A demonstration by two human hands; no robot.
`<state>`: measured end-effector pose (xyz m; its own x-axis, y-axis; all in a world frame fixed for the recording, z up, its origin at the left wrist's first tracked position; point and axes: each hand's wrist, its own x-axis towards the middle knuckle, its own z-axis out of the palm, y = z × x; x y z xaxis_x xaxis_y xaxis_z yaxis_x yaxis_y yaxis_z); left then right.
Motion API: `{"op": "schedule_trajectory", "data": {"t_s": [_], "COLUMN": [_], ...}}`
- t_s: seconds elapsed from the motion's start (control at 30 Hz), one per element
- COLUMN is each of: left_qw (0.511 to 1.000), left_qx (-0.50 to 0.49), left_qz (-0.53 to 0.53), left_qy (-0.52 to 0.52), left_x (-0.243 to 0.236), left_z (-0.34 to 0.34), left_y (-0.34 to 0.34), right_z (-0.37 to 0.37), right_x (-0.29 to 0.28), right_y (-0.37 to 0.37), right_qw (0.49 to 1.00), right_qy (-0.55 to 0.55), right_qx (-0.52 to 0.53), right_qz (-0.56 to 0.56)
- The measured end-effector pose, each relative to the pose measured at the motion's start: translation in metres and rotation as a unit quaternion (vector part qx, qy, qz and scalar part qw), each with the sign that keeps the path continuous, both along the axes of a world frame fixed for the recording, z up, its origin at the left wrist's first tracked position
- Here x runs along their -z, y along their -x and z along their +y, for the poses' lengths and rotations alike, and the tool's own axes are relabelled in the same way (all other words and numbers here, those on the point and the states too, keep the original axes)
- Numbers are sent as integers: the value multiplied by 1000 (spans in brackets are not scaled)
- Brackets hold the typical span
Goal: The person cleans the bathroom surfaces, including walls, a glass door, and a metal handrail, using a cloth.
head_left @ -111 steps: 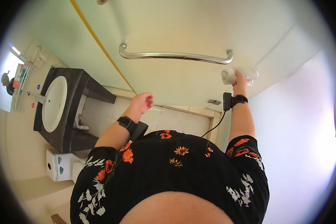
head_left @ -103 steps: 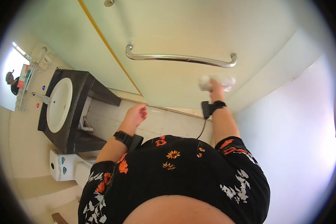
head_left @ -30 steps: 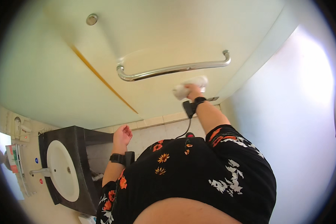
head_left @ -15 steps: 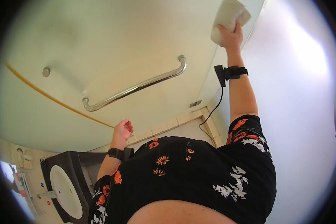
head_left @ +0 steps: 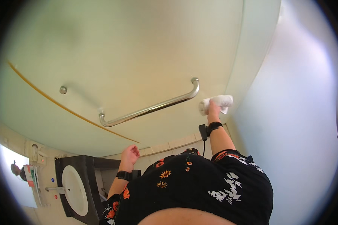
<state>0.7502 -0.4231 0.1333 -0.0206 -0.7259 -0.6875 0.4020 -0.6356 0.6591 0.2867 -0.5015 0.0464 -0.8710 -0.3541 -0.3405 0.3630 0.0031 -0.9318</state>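
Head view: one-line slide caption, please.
Right hand gripping a rolled white cloth before a frosted pale-green glass panel with a bent chrome bar; left hand apparently empty.

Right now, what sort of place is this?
Probably a bathroom: a white basin set in a dark counter, a tap at its edge, and a pale panel with a chrome bar, perhaps a shower door.

White oval basin set in dark vanity, faucet, blue dot, red dot

Chrome handle jutting from panel, free room above
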Motion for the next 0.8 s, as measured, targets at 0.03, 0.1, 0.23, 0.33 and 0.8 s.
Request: {"op": "schedule_trajectory", "data": {"t_s": [0.03, 0.1, 0.23, 0.33, 0.8], "left_qw": [1000, 1000, 998, 997, 996], "left_qx": [-13, -28, -53, -62, 44], "left_qz": [-11, -14, 14, 40, 82], "left_qy": [-8, -3, -7, -5, 2], "left_x": [-1, -4, 9, 22, 31], "left_z": [3, 11, 22, 19, -24], "left_y": [-2, -6, -29, -37, -2], "right_z": [-2, -7, 11, 19, 44], "right_x": [-3, -18, -138, -208, -272], "right_y": [8, 24, 7, -7, -112], "right_qw": [1000, 998, 958, 940, 624], "right_qy": [4, 47, 276, 321, 95], "right_qx": [-5, 5, 8, -1, -308], "right_qz": [-1, -45, 76, 117, 712]}}
